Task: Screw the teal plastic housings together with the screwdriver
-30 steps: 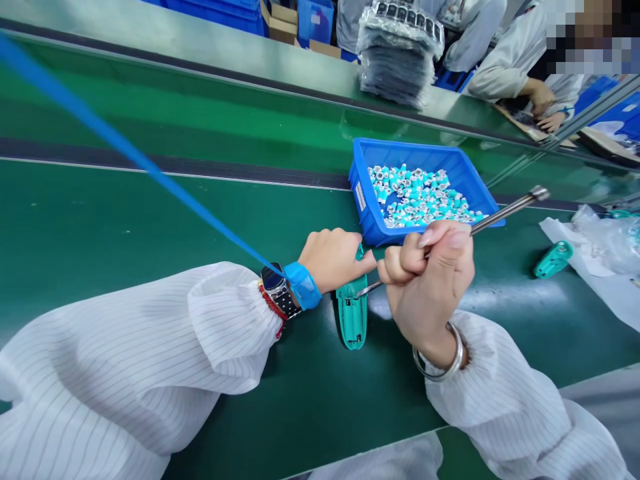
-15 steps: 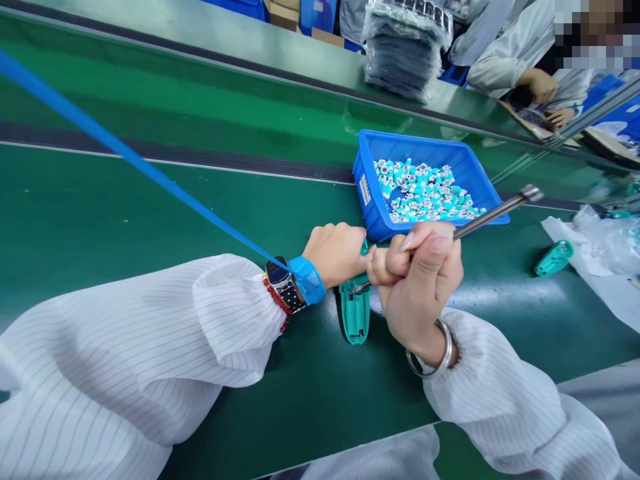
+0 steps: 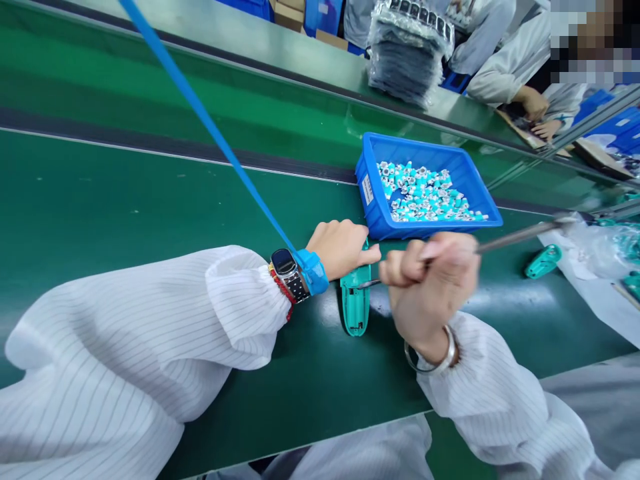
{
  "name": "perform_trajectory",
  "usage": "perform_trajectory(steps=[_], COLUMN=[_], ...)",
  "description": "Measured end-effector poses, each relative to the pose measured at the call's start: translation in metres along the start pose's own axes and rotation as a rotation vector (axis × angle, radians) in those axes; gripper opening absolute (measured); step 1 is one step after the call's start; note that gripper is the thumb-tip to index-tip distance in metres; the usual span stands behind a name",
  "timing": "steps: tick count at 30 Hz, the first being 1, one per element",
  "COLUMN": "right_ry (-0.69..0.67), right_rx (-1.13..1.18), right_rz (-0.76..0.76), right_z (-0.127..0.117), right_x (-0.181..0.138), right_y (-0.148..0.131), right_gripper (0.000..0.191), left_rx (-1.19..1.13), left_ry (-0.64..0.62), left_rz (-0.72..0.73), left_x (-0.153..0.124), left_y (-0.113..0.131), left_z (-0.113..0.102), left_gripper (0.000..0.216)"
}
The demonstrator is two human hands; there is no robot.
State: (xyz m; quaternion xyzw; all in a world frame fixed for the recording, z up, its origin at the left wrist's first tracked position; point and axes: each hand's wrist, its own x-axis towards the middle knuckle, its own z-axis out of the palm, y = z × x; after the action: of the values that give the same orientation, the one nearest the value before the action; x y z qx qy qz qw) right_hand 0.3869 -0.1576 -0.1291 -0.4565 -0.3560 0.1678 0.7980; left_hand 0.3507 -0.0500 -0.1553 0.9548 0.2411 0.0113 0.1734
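Note:
A teal plastic housing (image 3: 355,307) lies on the green bench, its hollow inner side facing up. My left hand (image 3: 340,248) is closed over its far end, thumb stretched along the edge. My right hand (image 3: 435,280), slightly blurred, is wrapped round a slim metal rod tool (image 3: 520,235). Its thin tip reaches the housing near the middle, beside my left thumb; the thick end points up and right. My fingers hide the middle of the tool. On my left wrist are a watch and a blue wrist strap (image 3: 313,272) with a band running up.
A blue bin (image 3: 373,207) of small teal-and-white parts stands just beyond my hands. Another teal housing (image 3: 543,261) lies at right, near white paper and plastic bags (image 3: 607,247). Bagged dark trays (image 3: 405,67) are stacked across the bench, near a co-worker's hands (image 3: 535,107).
My right hand has moved slightly right with the rod tool, whose thick end has swung right and down. More of the housing shows between my hands. My left hand keeps its hold.

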Motion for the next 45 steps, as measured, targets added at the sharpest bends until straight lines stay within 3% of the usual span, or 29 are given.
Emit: perform_trajectory(steps=[3, 6, 11, 21, 30, 33, 37, 40, 45], right_ry=[0.038, -0.019, -0.05, -0.094, -0.156, -0.154, -0.002, 0.048, -0.028], right_rx=[0.034, 0.001, -0.031, -0.059, -0.136, -0.088, 0.033, 0.032, -0.027], right_rz=[0.057, 0.116, 0.064, -0.052, -0.182, -0.121, 0.027, -0.001, -0.101], right_z=[-0.004, -0.008, -0.01, -0.007, -0.014, -0.014, -0.015, -0.015, -0.017], right_x=[-0.009, -0.028, -0.045, -0.042, -0.052, -0.045, -0.022, -0.015, -0.02], right_y=[-0.015, -0.017, -0.007, -0.001, 0.011, 0.016, 0.013, 0.013, 0.015], right_gripper=[0.024, 0.024, 0.024, 0.022, 0.018, 0.018, 0.025, 0.025, 0.022], left_rx=[-0.006, -0.014, -0.006, -0.011, -0.03, -0.039, -0.018, -0.004, -0.074], left_ry=[0.04, 0.05, 0.065, 0.095, -0.03, -0.011, 0.034, 0.043, 0.067], left_rz=[-0.025, -0.035, -0.022, -0.009, 0.011, 0.027, 0.012, 0.001, -0.002], left_x=[0.001, 0.002, 0.003, 0.003, 0.008, 0.009, 0.011, 0.013, 0.012], left_y=[-0.001, -0.001, 0.0, 0.002, -0.003, -0.013, -0.022, -0.025, -0.03], left_z=[0.004, 0.006, 0.005, 0.004, -0.004, -0.004, -0.001, 0.001, 0.002], left_gripper=[0.046, 0.046, 0.047, 0.045, 0.048, 0.049, 0.05, 0.051, 0.05])
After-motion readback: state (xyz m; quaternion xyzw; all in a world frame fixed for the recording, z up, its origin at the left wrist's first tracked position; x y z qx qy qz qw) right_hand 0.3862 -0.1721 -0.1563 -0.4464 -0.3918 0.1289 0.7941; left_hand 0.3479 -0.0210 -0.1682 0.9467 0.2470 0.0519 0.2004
